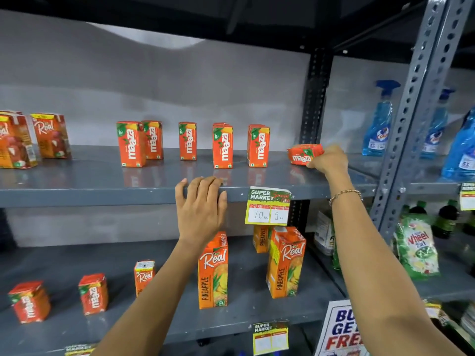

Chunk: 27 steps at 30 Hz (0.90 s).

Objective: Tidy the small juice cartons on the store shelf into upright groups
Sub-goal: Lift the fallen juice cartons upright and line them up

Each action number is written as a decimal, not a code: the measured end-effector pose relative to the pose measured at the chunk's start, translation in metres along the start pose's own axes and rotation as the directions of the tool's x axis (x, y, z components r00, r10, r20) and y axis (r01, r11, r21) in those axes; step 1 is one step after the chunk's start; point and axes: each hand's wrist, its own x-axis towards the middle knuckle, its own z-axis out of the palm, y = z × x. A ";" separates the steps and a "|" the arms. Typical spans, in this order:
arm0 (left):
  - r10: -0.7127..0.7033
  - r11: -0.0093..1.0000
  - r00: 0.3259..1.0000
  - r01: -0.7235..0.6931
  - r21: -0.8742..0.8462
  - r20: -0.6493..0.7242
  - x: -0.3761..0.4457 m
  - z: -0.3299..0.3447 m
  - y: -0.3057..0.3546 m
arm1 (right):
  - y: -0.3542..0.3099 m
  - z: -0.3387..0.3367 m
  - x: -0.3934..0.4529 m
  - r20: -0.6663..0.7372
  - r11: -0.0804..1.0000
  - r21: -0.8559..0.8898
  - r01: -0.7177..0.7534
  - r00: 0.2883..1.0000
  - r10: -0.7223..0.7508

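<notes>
Several small orange Maaza cartons stand upright along the upper grey shelf (77, 181): a pair at the left (131, 143), a single one (187, 141), and two more groups (222, 146) (258, 146). At the shelf's right end one Maaza carton (302, 154) lies on its side, with my right hand (327, 160) closed on its right end. My left hand (200, 201) rests flat over the shelf's front edge, fingers together, holding no carton. Two more small Maaza cartons (93, 294) (29, 301) stand on the lower shelf.
Red Real cartons (51, 136) stand at the upper shelf's left end. Tall Real pineapple cartons (213, 273) (285, 263) stand on the lower shelf. A price tag (268, 205) hangs off the shelf edge. A steel upright (411, 119) separates blue spray bottles (377, 124) and detergent packs (417, 247).
</notes>
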 end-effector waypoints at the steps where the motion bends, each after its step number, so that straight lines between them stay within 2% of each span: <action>1: -0.001 1.000 1.000 0.001 -0.006 -0.004 0.000 0.000 0.000 | -0.003 -0.005 -0.001 -0.028 0.999 0.037 0.023 0.999 -0.022; 5: -0.007 1.000 1.000 0.007 -0.026 0.002 0.000 -0.003 0.001 | -0.022 -0.024 -0.006 -0.096 0.975 0.145 0.169 0.983 -0.156; 10: 0.002 1.000 0.999 -0.002 -0.014 0.033 0.000 -0.005 0.000 | -0.035 -0.029 -0.010 -0.097 0.954 0.220 0.201 0.978 -0.184; 15: 0.005 1.000 0.997 -0.003 -0.029 0.081 0.000 -0.009 -0.001 | -0.028 -0.015 -0.012 -0.005 0.912 0.375 0.168 0.984 -0.179; 18: 0.003 1.000 0.994 0.000 -0.031 0.106 0.000 -0.011 -0.001 | -0.015 -0.010 -0.014 0.180 0.897 0.436 0.070 0.970 -0.163; 21: 0.001 1.000 0.990 0.003 -0.028 0.139 0.000 -0.013 -0.001 | -0.001 -0.001 -0.020 0.306 0.934 0.356 0.027 0.941 -0.144; 27: 0.037 0.999 0.979 -0.032 -0.027 0.198 0.002 -0.019 -0.006 | -0.003 0.005 -0.023 0.258 0.959 0.279 0.055 0.957 -0.130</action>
